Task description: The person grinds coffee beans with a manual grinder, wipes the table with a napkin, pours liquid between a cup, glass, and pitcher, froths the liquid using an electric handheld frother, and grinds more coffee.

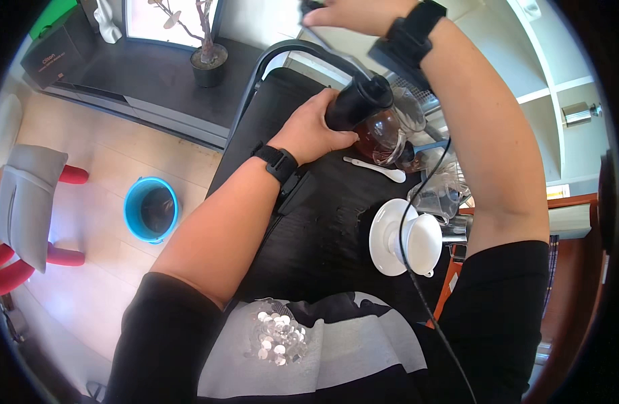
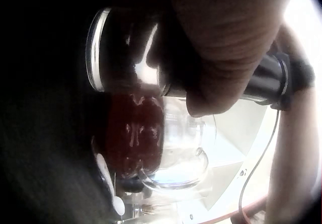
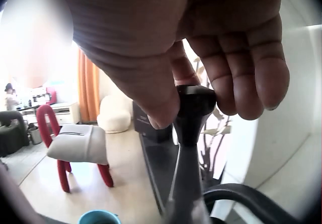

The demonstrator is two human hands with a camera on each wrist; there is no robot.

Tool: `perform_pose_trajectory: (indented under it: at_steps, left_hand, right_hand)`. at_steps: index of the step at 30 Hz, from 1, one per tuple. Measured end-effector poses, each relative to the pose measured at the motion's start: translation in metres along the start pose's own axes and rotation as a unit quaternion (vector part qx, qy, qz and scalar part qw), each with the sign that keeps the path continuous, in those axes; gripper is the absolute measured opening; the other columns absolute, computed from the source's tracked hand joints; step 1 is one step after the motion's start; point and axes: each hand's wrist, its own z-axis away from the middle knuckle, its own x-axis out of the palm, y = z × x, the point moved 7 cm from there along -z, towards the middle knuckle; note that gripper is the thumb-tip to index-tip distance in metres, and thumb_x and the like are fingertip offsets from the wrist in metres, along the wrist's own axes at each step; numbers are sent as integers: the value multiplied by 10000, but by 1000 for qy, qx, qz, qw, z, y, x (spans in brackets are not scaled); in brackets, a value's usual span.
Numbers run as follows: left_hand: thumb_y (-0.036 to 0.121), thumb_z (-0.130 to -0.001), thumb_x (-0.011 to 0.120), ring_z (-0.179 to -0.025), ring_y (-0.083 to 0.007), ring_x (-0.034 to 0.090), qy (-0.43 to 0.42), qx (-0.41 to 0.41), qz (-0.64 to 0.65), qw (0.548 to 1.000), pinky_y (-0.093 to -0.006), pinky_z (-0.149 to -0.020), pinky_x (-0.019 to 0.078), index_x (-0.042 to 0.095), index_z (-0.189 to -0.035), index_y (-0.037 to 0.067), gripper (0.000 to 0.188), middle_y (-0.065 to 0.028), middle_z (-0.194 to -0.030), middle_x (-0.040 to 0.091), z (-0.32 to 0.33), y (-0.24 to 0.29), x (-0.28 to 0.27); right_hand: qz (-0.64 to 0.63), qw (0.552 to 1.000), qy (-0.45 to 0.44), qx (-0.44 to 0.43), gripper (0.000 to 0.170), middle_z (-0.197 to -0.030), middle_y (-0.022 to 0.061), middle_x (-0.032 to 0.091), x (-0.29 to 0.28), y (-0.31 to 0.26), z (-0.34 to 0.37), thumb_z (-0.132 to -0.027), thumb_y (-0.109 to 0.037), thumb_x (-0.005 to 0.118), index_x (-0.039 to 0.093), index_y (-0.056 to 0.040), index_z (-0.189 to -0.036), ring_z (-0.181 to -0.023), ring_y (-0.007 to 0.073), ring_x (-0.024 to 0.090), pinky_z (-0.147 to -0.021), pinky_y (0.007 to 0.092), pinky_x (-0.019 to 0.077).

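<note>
My left hand (image 1: 308, 129) grips the black body of a manual coffee grinder (image 1: 353, 106), held over the black table. In the left wrist view its clear lower jar (image 2: 128, 48) shows below the hand. Above it, my right hand (image 1: 360, 15) holds the end of the crank handle (image 1: 338, 52). The right wrist view shows thumb and a finger at the black crank knob (image 3: 195, 105), with the other fingers extended beside it. Close by the grinder stands a glass pot of red-brown liquid (image 1: 382, 131), and a white spoon (image 1: 377, 168) lies near it.
A white coffee dripper (image 1: 420, 244) stands on the black table (image 1: 309, 236), with clear glassware (image 1: 436, 198) at the right edge. A black cable (image 1: 417, 283) hangs across the head view. On the floor at left are a blue bucket (image 1: 151, 210) and a grey-and-red chair (image 1: 30, 195).
</note>
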Motion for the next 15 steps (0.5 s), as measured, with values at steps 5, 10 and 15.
perform_pose_trajectory:
  at_steps: [5,10,15]
  left_hand:
    - [186,-622,732,-914,-263,578,-5,-15,-31,999,-318,-819,438,502,-1086,-16,555,-174,-971,591,1,4,-1]
    - [201,-630,729,-910,-249,581,-5,-19,-14,1000,-315,-820,437,503,-1090,-19,558,-158,-960,600,2,5,-2]
    - [166,-662,731,-925,-156,540,3,-25,-10,1000,-283,-854,411,488,-1103,14,526,-83,-998,592,-2,-6,-1]
  right_hand:
    - [37,990,-39,132,341,-882,213,600,7,65,52,-762,-277,603,557,0,-956,-853,357,571,-746,389,450]
    - [11,978,-31,205,305,-636,80,490,13,82,127,-782,-220,618,532,-36,-1009,-619,184,487,-578,319,398]
    - [-47,961,-72,263,265,-606,31,409,4,39,189,-758,-146,633,526,-34,-974,-571,140,406,-532,295,353]
